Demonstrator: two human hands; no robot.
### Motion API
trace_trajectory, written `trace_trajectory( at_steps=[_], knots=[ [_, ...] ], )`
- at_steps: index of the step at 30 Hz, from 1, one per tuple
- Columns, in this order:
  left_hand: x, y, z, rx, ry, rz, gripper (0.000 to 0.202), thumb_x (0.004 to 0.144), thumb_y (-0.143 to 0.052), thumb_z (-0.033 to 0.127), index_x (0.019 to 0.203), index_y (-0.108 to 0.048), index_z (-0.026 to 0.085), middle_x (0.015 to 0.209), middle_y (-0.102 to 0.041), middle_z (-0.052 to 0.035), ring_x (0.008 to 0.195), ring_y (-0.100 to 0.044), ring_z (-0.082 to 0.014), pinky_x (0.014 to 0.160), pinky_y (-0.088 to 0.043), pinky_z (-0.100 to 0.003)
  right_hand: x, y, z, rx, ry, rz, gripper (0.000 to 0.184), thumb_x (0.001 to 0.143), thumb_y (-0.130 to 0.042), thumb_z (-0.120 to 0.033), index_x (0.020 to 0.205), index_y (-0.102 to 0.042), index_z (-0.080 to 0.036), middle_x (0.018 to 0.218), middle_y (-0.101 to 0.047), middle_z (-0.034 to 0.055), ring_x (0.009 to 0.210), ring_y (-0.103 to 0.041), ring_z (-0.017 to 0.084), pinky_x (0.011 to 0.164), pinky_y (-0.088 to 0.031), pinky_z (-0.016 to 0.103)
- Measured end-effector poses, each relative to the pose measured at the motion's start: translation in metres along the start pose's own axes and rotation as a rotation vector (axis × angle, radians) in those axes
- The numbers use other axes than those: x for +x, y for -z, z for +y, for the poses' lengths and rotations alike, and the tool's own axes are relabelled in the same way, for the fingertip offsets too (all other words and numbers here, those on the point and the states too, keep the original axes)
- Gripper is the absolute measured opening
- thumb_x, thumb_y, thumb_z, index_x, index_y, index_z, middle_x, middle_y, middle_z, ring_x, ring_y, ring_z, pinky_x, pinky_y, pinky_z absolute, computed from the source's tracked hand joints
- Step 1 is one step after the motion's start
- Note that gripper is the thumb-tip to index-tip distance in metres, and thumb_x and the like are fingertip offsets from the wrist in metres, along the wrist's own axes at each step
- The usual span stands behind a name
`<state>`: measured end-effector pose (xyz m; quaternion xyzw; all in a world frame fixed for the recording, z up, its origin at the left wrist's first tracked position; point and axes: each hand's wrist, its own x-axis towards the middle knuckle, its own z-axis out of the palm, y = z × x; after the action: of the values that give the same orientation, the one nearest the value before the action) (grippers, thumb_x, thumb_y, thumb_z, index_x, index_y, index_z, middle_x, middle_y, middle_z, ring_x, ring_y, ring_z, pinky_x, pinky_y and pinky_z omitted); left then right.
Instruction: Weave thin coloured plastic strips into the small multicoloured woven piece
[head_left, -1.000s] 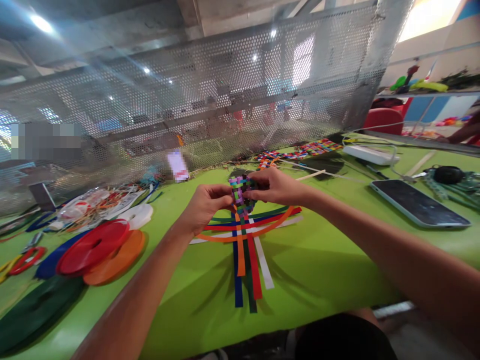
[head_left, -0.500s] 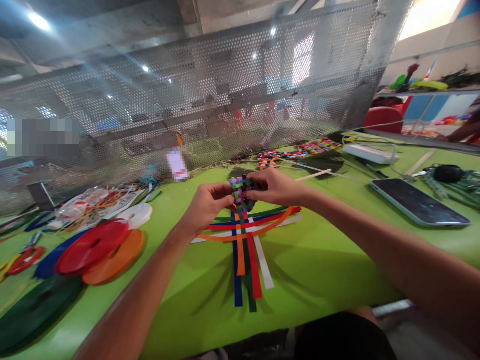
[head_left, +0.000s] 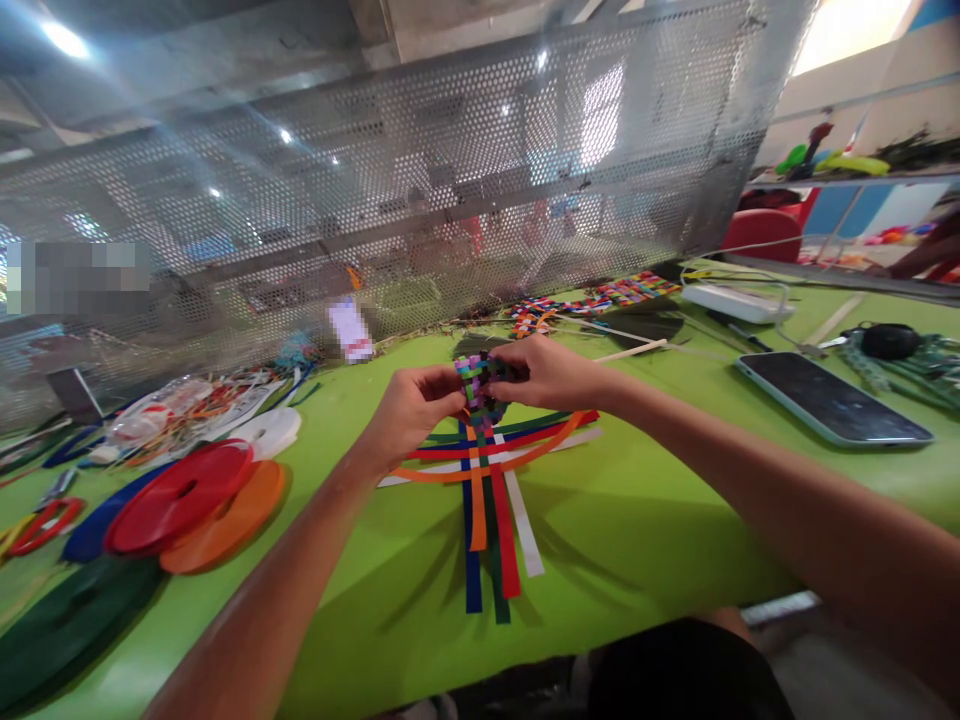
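A small multicoloured woven piece of plastic strips is held above the green table between both my hands. My left hand pinches its left side with closed fingers. My right hand grips its right and top side, fingers curled. Loose ends of the strips in blue, orange, red, white and dark green trail from the weave and fan out over the table toward me.
Reels of red, orange, white and dark green strip lie at the left. A phone lies at the right, a woven band at the back. A perforated metal screen stands behind the table.
Both hands stay on the woven piece with only slight finger shifts; the view has drifted a little.
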<state>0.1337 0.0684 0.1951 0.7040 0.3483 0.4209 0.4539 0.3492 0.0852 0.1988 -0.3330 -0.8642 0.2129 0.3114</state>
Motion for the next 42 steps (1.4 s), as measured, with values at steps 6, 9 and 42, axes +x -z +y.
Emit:
trace_trajectory(
  at_steps=[6, 9, 42],
  knots=[
    [0.0000, -0.0010, 0.0004, 0.023, -0.024, 0.015, 0.024, 0.068, -0.088, 0.033, 0.081, -0.078, 0.015, 0.076, -0.075, -0.0071, 0.062, -0.070, -0.0193, 0.060, -0.062, -0.030, -0.0008, 0.0011, -0.0007, -0.025, -0.005, 0.017, 0.018, 0.080, -0.058, -0.033, 0.071, -0.051, -0.018, 0.064, -0.053, -0.0010, 0.059, -0.043, 0.011, 0.057, -0.029, 0.026],
    [0.0003, -0.0005, -0.0012, 0.035, -0.026, 0.014, 0.024, 0.070, -0.087, 0.033, 0.083, -0.078, 0.015, 0.077, -0.076, -0.0078, 0.062, -0.070, -0.0189, 0.061, -0.062, -0.031, -0.0011, 0.0013, -0.0017, -0.077, -0.017, 0.032, 0.021, 0.081, -0.058, -0.034, 0.070, -0.051, -0.018, 0.063, -0.053, -0.0010, 0.057, -0.044, 0.011, 0.056, -0.027, 0.026],
    [-0.0008, 0.0013, -0.0053, 0.047, 0.020, -0.054, 0.032, 0.077, -0.083, 0.037, 0.096, -0.076, 0.012, 0.088, -0.076, -0.0102, 0.075, -0.072, -0.0215, 0.070, -0.063, -0.034, 0.0003, 0.0029, 0.0035, -0.045, 0.025, -0.009, 0.024, 0.083, -0.056, -0.036, 0.069, -0.051, -0.017, 0.061, -0.049, -0.0031, 0.058, -0.037, 0.010, 0.057, -0.025, 0.027]
  ],
)
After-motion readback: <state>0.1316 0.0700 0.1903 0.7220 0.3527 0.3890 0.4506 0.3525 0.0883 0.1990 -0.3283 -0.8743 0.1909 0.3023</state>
